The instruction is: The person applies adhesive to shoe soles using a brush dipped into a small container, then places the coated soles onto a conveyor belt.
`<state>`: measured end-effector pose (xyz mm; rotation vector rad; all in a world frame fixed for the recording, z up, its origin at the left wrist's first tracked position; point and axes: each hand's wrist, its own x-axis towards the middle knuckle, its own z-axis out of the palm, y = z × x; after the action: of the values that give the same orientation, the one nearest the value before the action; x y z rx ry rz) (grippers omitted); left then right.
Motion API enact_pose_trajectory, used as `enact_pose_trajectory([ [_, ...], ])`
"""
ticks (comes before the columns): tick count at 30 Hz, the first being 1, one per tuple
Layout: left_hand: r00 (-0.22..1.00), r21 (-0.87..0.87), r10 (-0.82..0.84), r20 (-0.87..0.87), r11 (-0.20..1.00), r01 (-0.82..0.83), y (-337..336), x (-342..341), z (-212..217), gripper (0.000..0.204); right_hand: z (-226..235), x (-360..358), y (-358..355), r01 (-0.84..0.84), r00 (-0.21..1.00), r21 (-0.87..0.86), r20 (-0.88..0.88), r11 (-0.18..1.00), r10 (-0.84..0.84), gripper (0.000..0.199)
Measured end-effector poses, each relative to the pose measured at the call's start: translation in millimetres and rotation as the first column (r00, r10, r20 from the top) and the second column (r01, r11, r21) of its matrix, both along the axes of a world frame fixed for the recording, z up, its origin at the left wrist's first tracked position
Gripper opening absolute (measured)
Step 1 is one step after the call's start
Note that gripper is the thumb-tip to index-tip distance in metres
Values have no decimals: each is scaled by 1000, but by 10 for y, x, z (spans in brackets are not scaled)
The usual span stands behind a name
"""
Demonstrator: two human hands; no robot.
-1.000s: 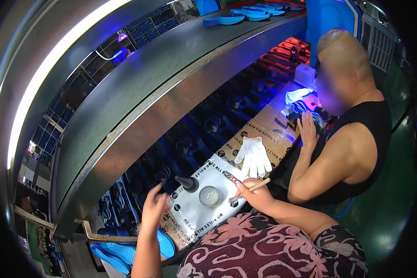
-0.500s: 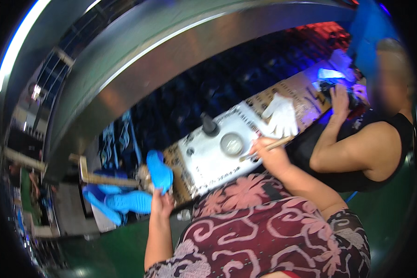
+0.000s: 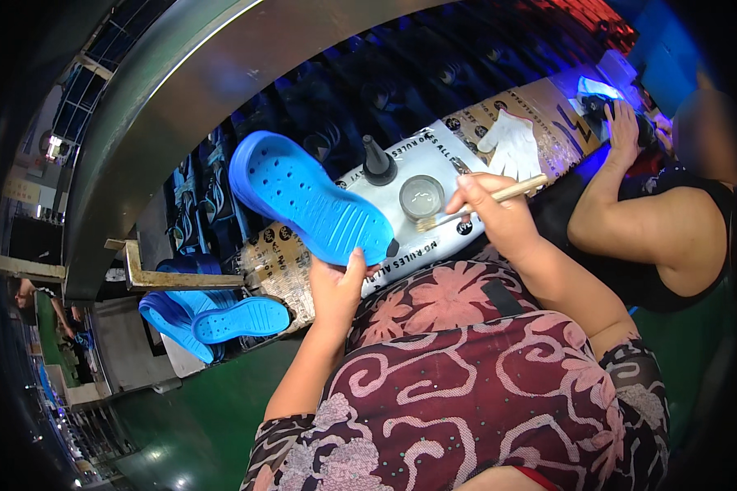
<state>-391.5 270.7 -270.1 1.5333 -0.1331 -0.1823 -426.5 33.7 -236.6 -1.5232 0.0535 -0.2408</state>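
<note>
In the head view, at 11 o'clock from the left hand (image 3: 336, 286), a blue shoe sole (image 3: 313, 192) is held up at a slant, its ridged and holed face turned into sight. A second ago nothing was held by that hand; half a second ago the sole was gripped lower down, and it has since been raised beside the jar (image 3: 422, 196). Both hands are thus occupied now, and for the work this is judged to mean that sole, brush and jar have been brought within easy reach of one another.

The sole's near end is grasped by the left hand, with the thumb laid over the top; the fingers beneath are mostly hidden. From the sole's middle, the jar is found at 3 o'clock. By the right hand (image 3: 499, 209) the brush (image 3: 517, 188) is gripped, its bristles pointed toward 9 o'clock, just beside the jar's rim; whether the rim is touched cannot be told. The black bottle (image 3: 378, 161) is set at 10 o'clock from the jar. More soles (image 3: 241, 319) are stacked at 8 o'clock from the left hand.
</note>
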Motion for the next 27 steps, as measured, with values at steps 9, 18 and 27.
enact_pose_trajectory([
  [9,984,138,-46,169,990,23,-161,42,-5,30,-64,75,167,143,879,-593,443,792,173,23],
  [18,993,82,0,117,997,-9,-209,0,84,26,-62,54,123,151,864,-595,468,789,188,19],
  [27,948,150,-55,313,989,8,-215,48,-26,25,-69,8,48,171,884,-541,453,823,114,17],
])
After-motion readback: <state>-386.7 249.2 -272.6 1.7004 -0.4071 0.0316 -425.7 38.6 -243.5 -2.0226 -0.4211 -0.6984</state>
